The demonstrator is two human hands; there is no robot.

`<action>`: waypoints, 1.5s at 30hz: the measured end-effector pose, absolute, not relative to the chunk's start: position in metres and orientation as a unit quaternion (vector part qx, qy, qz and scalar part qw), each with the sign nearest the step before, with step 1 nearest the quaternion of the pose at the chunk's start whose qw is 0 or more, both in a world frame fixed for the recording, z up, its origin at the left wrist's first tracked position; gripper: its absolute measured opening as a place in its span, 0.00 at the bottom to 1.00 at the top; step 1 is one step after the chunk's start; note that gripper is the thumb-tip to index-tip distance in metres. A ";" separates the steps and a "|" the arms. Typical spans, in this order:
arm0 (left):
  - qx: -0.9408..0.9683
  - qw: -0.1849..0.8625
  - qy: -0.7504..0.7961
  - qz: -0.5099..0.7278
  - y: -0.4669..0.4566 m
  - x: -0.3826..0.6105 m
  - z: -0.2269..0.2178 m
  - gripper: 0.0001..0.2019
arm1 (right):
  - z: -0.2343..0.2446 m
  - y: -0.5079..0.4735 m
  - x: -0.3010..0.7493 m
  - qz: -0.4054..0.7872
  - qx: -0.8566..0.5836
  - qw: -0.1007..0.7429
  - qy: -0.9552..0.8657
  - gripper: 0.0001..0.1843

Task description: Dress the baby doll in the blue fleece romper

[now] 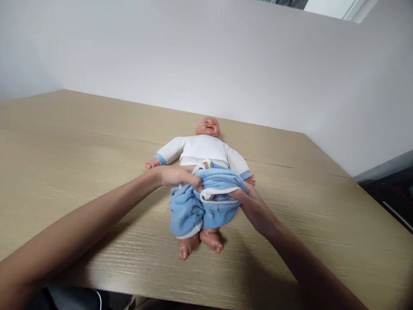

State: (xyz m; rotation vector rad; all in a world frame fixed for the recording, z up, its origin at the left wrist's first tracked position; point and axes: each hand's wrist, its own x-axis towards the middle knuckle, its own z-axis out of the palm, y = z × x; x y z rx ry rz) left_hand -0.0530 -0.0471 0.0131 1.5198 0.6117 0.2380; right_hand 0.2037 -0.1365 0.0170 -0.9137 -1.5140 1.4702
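Observation:
A baby doll [204,147] in a white top with blue cuffs lies on its back, its head away from me and its bare feet toward me. Blue fleece trousers [185,211] with white edging are bunched around its legs. My left hand [179,175] is closed on the cloth by the waist, thumb on top. On the other side, my right hand [253,200] grips the trousers beside a white-edged fold, and some of its fingers are hidden in the cloth. Both doll feet [211,240] stick out below the trouser legs.
The doll lies on a wide wooden table [97,155] with a seam running across it. Behind it stands a plain pale wall [161,56]. A dark object [393,187] is past the table's right edge, and dark items [74,299] show below the near edge.

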 end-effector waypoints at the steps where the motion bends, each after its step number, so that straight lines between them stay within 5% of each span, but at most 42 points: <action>1: 0.670 0.683 0.269 0.109 -0.048 -0.053 0.014 0.27 | 0.020 -0.141 0.203 0.565 -0.381 0.413 -0.604 0.20; 7: 0.750 0.638 0.146 0.096 -0.059 -0.038 0.033 0.33 | 0.032 -0.185 0.192 0.465 -0.491 0.419 -0.606 0.26; 11: 0.796 0.582 0.140 0.087 -0.068 -0.027 0.039 0.17 | 0.025 -0.229 0.168 0.406 -0.591 0.409 -0.565 0.26; 14: 0.812 0.576 0.077 0.044 -0.074 -0.022 0.045 0.13 | 0.012 -0.258 0.151 0.363 -0.662 0.399 -0.521 0.22; 21: 0.874 0.400 0.274 -0.035 -0.091 -0.018 0.055 0.28 | -0.021 -0.277 0.163 0.249 -0.683 0.410 -0.551 0.19; 29: 0.895 0.326 0.289 -0.095 -0.106 -0.013 0.054 0.34 | -0.055 -0.290 0.183 0.083 -0.715 0.363 -0.592 0.17; 37: 0.905 0.253 0.325 -0.110 -0.120 -0.011 0.058 0.39 | -0.058 -0.282 0.178 0.113 -0.700 0.398 -0.582 0.18; 45: 0.901 0.276 0.315 -0.113 -0.115 -0.011 0.052 0.38 | -0.042 -0.278 0.179 0.302 -0.657 0.427 -0.542 0.19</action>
